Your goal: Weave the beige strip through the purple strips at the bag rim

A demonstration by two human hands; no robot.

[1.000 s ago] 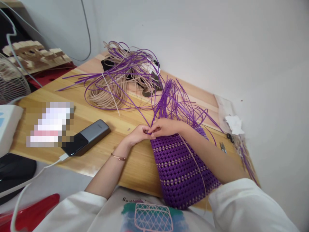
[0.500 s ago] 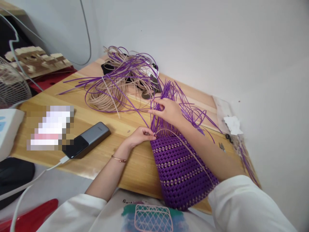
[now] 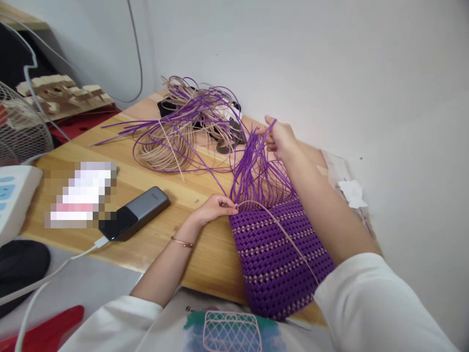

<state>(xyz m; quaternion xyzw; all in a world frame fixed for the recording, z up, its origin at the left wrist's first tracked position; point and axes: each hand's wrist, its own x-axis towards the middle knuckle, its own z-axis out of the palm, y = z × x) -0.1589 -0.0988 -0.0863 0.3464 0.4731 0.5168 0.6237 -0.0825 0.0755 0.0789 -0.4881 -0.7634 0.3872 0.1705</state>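
Observation:
A purple woven basket piece (image 3: 282, 254) with beige rows rests on the table edge in front of me. Loose purple strands (image 3: 251, 168) rise from its upper edge. At the upper left corner of the weave, my left hand (image 3: 218, 208) is closed in a pinch on a beige strand (image 3: 282, 227), which arcs back across the weave towards my right sleeve. Higher up, behind the weave, my right hand (image 3: 280, 137) is closed around a purple strand (image 3: 270, 128). Its exact grip is partly hidden by the fingers.
Behind lies a tangled coil of beige and purple cord (image 3: 164, 146). To the left are a power bank (image 3: 135, 212) with a white cable, a blurred-out phone (image 3: 82, 195) and a white device (image 3: 18, 200). A fan cage (image 3: 25, 127) stands far left; crumpled white paper (image 3: 352, 193) sits right.
My right hand has moved up and to the right, away from the weave's corner, and now holds a purple strand raised. My left hand stays at the corner.

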